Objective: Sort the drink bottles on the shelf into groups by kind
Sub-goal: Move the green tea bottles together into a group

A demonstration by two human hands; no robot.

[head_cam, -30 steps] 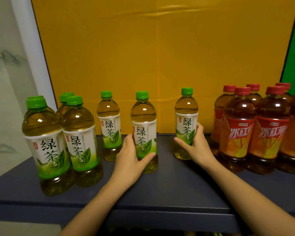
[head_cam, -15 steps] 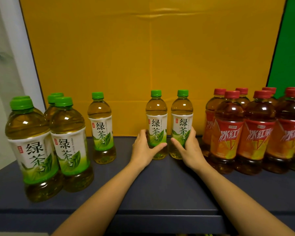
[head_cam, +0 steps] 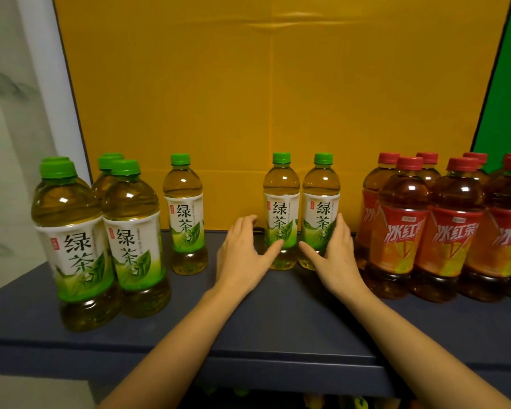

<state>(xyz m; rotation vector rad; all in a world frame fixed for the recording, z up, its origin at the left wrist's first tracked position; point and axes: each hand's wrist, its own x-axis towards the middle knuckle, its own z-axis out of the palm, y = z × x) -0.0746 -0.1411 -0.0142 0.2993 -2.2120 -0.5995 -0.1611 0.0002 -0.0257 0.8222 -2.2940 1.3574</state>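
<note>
Left grip (head_cam: 242,252) is spread, its thumb touching the low front of the left bottle of the pair (head_cam: 281,208) while its fingers stand off to the left of it. Right grip (head_cam: 335,255) wraps the right bottle of the pair (head_cam: 322,208), thumb across the front and fingers up the right side. Both bottles stand upright, just beside each other, at the far middle of the shelf (head_cam: 278,320), close to the yellow board (head_cam: 248,98). The step in hand looks like gathering the green tea into 1 group: this pair stands near the red iced tea bottles (head_cam: 401,237) on the right and well apart from the rest of its kind. The next move calls for sliding the green ones together, each kept upright and clear of the red group. Counted, there are 7 green tea bottles: a cluster of 4 (head_cam: 130,246) at the near left, 1 lone green tea bottle (head_cam: 185,219) just right of it, and the 2 at the grips. Red caps number 6 plainly, with perhaps a 7th at the right edge, where the group is cut off.
</note>
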